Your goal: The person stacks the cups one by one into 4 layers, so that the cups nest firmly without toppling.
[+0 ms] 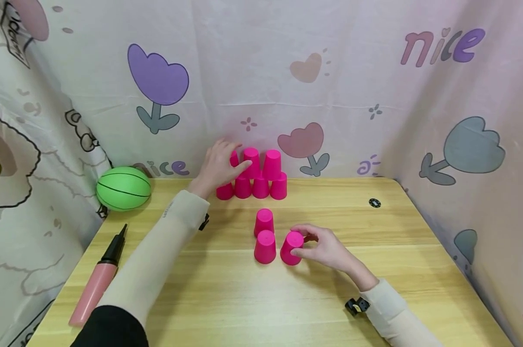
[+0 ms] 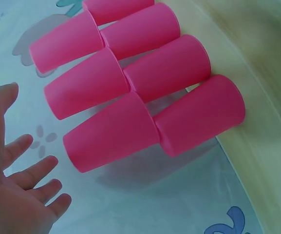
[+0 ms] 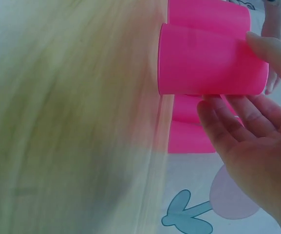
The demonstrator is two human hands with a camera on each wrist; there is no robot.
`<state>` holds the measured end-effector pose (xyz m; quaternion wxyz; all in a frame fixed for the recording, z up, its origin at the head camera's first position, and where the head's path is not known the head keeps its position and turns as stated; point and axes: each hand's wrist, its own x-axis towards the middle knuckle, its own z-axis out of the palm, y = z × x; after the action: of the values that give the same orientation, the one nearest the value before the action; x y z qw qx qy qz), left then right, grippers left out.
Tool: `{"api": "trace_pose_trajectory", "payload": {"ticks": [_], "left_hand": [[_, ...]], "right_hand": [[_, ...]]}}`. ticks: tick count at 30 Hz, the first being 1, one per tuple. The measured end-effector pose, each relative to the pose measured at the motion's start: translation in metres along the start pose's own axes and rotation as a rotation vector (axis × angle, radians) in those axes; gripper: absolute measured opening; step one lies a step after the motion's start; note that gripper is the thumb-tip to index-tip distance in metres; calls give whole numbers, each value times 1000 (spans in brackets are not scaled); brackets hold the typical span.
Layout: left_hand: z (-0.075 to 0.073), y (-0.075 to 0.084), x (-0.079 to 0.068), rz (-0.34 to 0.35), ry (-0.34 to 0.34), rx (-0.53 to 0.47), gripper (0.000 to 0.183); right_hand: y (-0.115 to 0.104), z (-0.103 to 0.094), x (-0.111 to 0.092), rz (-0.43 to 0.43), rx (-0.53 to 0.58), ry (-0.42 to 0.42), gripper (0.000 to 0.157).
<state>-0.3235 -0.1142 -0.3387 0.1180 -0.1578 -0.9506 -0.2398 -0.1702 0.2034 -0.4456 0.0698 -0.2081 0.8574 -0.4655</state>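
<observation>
At the back of the table, several bright pink cups stand upside down in a lower row, with three more upside-down cups (image 1: 272,165) (image 2: 111,131) stacked on top. My left hand (image 1: 220,164) (image 2: 18,170) is beside the upper left cup. Its fingers are spread, and the left wrist view shows a gap between them and the cups. Nearer the front, my right hand (image 1: 324,246) (image 3: 257,141) holds an upside-down pink cup (image 1: 291,251) (image 3: 208,61) between thumb and fingers. Just left of it are two other pink cups (image 1: 265,248), one behind the other.
A green ball (image 1: 124,188) sits at the table's back left corner. Along the left side lies a pink bottle-like object with a black pointed nozzle (image 1: 98,284). A small black disc (image 1: 374,203) is at the back right. Printed curtains (image 1: 244,62) hang behind and beside the wooden table (image 1: 244,308).
</observation>
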Motion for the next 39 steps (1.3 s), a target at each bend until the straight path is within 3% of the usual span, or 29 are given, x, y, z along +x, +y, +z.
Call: {"api": "trace_pose_trajectory", "payload": {"ticks": [6, 13, 22, 28, 39], "left_hand": [[-6, -2, -21, 104, 62, -29, 64], [1, -8, -51, 253, 117, -91, 62], [19, -3, -97, 188, 7, -257, 60], [38, 2, -124, 210, -66, -294, 58], [55, 10, -154, 211, -186, -410, 56]], "right_hand": [[2, 0, 2, 2, -16, -1, 53], [1, -5, 7, -27, -23, 35, 51], [-10, -24, 28, -83, -39, 138, 49], [-20, -39, 44, -60, -32, 190, 51], [-33, -50, 74, -56, -38, 216, 52]]}}
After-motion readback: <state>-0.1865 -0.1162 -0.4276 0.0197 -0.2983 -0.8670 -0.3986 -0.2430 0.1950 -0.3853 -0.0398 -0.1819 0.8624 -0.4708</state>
